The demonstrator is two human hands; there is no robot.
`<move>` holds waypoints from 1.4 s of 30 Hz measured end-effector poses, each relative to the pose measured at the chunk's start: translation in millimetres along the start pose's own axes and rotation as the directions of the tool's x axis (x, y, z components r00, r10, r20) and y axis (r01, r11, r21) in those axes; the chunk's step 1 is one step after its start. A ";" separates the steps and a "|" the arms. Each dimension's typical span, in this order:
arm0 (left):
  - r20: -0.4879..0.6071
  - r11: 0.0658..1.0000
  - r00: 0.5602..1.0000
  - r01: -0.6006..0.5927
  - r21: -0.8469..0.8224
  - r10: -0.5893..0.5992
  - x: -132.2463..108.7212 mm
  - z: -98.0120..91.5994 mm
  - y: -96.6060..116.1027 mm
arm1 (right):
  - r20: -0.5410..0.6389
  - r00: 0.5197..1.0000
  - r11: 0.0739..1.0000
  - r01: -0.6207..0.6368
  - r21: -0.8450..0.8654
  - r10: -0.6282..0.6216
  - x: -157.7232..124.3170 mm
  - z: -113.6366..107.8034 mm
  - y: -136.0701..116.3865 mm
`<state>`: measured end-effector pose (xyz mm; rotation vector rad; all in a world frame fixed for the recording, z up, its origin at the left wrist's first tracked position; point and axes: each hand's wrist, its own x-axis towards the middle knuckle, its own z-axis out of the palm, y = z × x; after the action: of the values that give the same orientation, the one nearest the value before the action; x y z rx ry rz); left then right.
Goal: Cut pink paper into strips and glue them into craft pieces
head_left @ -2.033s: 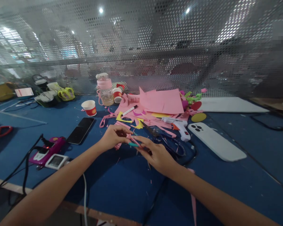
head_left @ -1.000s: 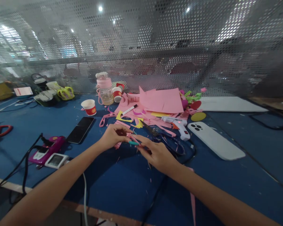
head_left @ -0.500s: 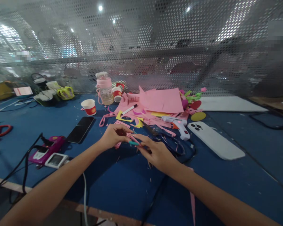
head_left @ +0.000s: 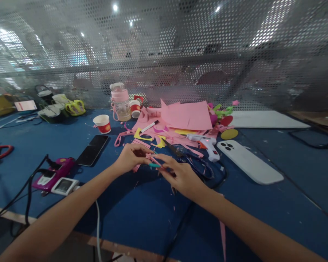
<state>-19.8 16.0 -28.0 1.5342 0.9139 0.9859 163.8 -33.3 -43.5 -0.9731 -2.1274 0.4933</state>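
Observation:
Above the front of the blue table, my left hand (head_left: 131,158) pinches a small pink star-shaped piece (head_left: 148,156) between thumb and fingers. My right hand (head_left: 182,176) meets it from the other side, its fingers closed on a narrow pink strip (head_left: 156,161) that runs to the star. A teal curved piece (head_left: 154,165) shows just under the strip, between both hands; how it joins them is hidden by the fingers. Behind my hands lie pink paper sheets (head_left: 188,114) and offcuts. Dark-handled scissors (head_left: 199,163) rest just beyond my right hand.
A glue gun (head_left: 207,143) and a white phone (head_left: 248,162) lie to the right. Leftward are a black phone (head_left: 93,150), a paper cup (head_left: 102,124), a pink-lidded bottle (head_left: 121,103) and a purple power strip (head_left: 54,174) with cables. A perforated metal screen (head_left: 164,47) stands behind.
Both hands keep nearly the same place and grip on the pink pieces. The whole view has shifted very slightly; nothing was picked up or let go.

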 end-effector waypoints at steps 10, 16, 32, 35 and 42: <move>-0.019 0.999 1.000 -0.025 0.027 0.025 -1.5 0.6 1.4 | -0.001 1.000 1.000 0.004 -0.011 -0.004 1.6 -0.2 -0.1; -0.011 1.000 1.000 -0.008 0.006 0.008 -1.6 1.4 1.7 | 0.008 1.000 1.000 0.018 -0.023 -0.018 2.1 -1.2 0.5; -0.033 1.000 0.999 0.028 0.004 -0.027 -0.6 1.0 3.2 | -0.014 1.000 0.994 -0.016 0.110 0.018 -2.7 -0.9 1.9; -0.043 0.999 0.999 -0.007 0.043 0.009 -0.8 0.7 4.0 | -0.015 0.995 0.982 -0.090 0.167 0.094 -2.4 -1.1 0.6; -0.072 0.997 0.997 -0.028 0.072 0.033 -1.3 0.8 6.3 | -0.132 0.970 0.977 -0.192 0.098 0.204 -0.2 0.7 1.3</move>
<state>-19.2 13.6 -22.0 1.5845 0.9889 1.0473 164.0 -32.6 -44.9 -1.1435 -1.8783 0.5897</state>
